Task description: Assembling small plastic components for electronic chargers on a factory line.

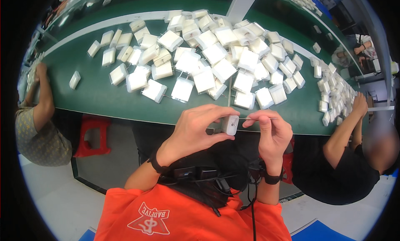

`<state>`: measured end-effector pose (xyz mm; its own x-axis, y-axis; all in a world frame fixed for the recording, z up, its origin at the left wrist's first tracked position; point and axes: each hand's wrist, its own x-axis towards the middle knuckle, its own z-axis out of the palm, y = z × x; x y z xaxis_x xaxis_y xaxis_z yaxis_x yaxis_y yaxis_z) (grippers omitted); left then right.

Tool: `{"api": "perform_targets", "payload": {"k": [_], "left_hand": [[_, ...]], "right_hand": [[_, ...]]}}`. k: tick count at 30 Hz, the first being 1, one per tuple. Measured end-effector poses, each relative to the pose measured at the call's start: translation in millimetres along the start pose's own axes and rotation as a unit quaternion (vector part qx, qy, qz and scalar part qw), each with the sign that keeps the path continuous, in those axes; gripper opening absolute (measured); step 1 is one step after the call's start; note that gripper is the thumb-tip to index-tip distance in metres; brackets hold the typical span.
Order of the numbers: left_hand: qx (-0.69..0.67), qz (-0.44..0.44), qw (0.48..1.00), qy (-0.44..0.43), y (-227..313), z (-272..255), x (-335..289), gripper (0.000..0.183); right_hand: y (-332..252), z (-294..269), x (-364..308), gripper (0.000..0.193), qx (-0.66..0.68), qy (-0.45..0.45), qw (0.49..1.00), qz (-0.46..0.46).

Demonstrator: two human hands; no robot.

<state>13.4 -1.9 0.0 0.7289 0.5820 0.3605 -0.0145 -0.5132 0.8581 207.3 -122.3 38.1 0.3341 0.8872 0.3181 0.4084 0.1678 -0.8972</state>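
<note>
My left hand grips a small white block, which looks like a power adapter, between thumb and fingers at the table's near edge. The block's narrow end, with a small dark mark, faces toward me. Close on its right, my right hand pinches a thin, needle-like metal tool that points left toward the block. Whether the tip touches the block, I cannot tell. Beyond both hands, a heap of similar white blocks in clear wrap covers the green table; some show metal prongs.
One block lies apart at the left. A person's arm rests at the far left; another person works at the right beside a second heap. A red stool stands below the table. Dark cables hang before me.
</note>
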Motion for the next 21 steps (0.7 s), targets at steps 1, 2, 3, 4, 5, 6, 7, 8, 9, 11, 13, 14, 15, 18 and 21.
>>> {"api": "perform_targets", "payload": {"k": [1, 2, 3, 4, 5, 6, 7, 8, 9, 11, 13, 14, 15, 18, 21], "left_hand": [[-0.001, 0.000, 1.000, 0.000, 0.1, 0.1, 0.2, 0.056], [0.000, -0.001, 1.000, 0.000, 0.2, 0.2, 0.4, 0.056], [0.000, -0.002, 1.000, -0.001, 0.1, 0.3, 0.3, 0.056], [0.000, -0.002, 1.000, 0.000, -0.4, 0.0, 0.1, 0.056], [0.002, -0.001, 1.000, 0.001, -1.3, -0.2, -0.3, 0.056], [0.003, 0.001, 1.000, 0.001, -1.8, -0.6, -0.6, 0.056], [0.002, 0.000, 1.000, 0.002, -1.6, -0.6, -0.8, 0.056], [0.003, 0.000, 1.000, 0.000, -1.0, -0.7, -0.5, 0.056], [0.005, 0.000, 1.000, -0.001, -0.3, -0.9, -0.2, 0.056], [0.005, -0.001, 1.000, -0.003, 1.1, -1.0, 0.6, 0.056], [0.005, -0.003, 1.000, -0.003, 0.4, -0.9, 0.4, 0.056], [0.004, 0.001, 1.000, 0.002, -1.1, -0.6, -0.5, 0.057], [0.003, 0.005, 1.000, 0.006, -2.0, -0.7, -1.2, 0.057], [0.004, -0.001, 1.000, 0.001, -0.1, -1.3, -0.7, 0.057], [0.003, -0.001, 1.000, 0.002, -1.1, 0.0, -1.2, 0.057]], "right_hand": [[-0.4, -0.8, -0.1, 0.017, 0.014, 0.021, 1.000, 0.003], [0.2, 0.3, 0.0, 0.017, 0.014, 0.020, 1.000, 0.004], [1.3, 2.2, 0.3, 0.018, 0.009, 0.015, 1.000, 0.001], [2.3, 3.7, 1.2, 0.018, 0.006, 0.009, 1.000, -0.002], [2.8, 3.7, 1.6, 0.018, 0.006, 0.008, 1.000, -0.003], [3.2, 3.2, 1.7, 0.018, 0.004, 0.007, 1.000, -0.003], [3.4, 2.7, 1.2, 0.019, 0.002, 0.007, 1.000, -0.003], [3.3, 2.6, 1.3, 0.019, 0.002, 0.005, 1.000, -0.002], [3.1, 2.4, 1.6, 0.019, -0.001, 0.012, 1.000, -0.006], [4.1, 2.2, 1.6, 0.019, -0.004, 0.020, 1.000, -0.008], [6.5, 4.1, 1.4, 0.019, 0.011, 0.015, 1.000, -0.003], [5.6, 4.8, 1.5, 0.019, 0.010, 0.014, 1.000, -0.002], [4.2, 5.3, 1.6, 0.019, 0.003, 0.019, 1.000, -0.007], [4.4, 2.3, 1.8, 0.019, -0.005, 0.023, 1.000, -0.011], [6.1, 3.0, 0.6, 0.019, -0.004, 0.021, 1.000, -0.008]]}}
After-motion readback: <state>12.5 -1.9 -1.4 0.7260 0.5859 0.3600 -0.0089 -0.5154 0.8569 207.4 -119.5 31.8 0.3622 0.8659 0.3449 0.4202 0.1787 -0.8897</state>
